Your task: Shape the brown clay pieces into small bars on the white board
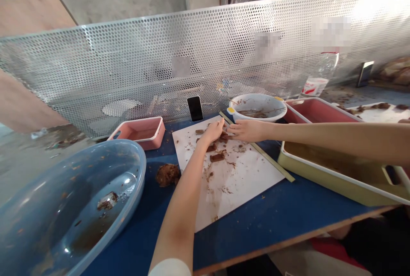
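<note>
Above the far part of a white sheet (pixel 237 186), my left hand (pixel 214 132) and my right hand (pixel 241 130) meet with their fingertips close together. Both are closed around a small dark brown clay piece (pixel 225 136), which the fingers partly cover. Short brown clay blocks lie just nearer and to the left, among them one block (pixel 217 157) and another block (pixel 211 147). Brown crumbs and smears are scattered over the sheet. A larger brown clay lump (pixel 168 175) rests on the blue table, left of my left forearm.
A large blue basin (pixel 137 169) with murky water stands at left, beside a pink tray (pixel 156 139). A wooden strip (pixel 272 161) runs along the sheet's right edge. Behind are a phone (pixel 195 108) and a white bowl (pixel 258 117); a green bin (pixel 307 178) and bottle (pixel 317 79) are right.
</note>
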`<state>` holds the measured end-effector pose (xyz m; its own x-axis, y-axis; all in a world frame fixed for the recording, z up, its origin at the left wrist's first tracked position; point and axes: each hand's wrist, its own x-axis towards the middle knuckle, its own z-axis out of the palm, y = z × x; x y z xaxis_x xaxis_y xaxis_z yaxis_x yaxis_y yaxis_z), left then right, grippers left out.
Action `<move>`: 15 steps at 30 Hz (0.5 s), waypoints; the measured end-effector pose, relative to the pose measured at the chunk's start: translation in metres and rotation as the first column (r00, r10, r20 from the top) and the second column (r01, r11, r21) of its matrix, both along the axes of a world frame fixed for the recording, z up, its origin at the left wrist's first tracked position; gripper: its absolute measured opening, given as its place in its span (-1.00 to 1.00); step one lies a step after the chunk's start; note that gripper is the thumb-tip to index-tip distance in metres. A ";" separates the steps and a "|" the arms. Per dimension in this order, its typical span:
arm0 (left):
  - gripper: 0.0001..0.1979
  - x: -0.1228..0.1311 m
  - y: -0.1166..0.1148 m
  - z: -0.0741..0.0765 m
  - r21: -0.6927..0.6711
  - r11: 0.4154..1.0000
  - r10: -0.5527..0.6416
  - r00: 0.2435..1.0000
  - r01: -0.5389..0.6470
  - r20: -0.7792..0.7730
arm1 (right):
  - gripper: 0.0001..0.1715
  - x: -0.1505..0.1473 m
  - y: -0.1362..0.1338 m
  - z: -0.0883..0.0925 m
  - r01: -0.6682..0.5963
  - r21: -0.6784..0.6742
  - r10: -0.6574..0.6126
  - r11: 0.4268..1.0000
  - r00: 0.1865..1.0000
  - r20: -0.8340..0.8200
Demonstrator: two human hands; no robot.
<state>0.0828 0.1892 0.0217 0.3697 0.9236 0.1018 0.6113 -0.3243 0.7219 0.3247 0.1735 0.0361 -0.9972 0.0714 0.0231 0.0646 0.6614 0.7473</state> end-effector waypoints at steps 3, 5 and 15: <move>-0.33 0.001 0.000 0.000 -0.031 1.000 -0.001 1.000 0.000 -0.013 | -0.87 -0.004 0.000 0.003 -0.023 -0.005 0.023 1.000 1.000 -0.011; -0.34 0.001 0.001 0.000 -0.043 0.999 0.013 1.000 -0.014 -0.019 | -0.85 -0.003 -0.002 0.005 -0.040 -0.013 0.039 0.999 0.999 -0.011; -0.45 0.000 0.007 -0.008 0.070 0.997 -0.009 1.000 0.010 -0.017 | -0.55 0.015 -0.023 0.012 0.015 -0.015 -0.017 1.000 0.991 -0.133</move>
<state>0.0827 0.1964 0.0137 0.3808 0.9107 0.1600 0.6199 -0.3799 0.6866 0.3396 0.1508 0.0477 -0.9840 0.0889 0.1547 0.1740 0.6700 0.7217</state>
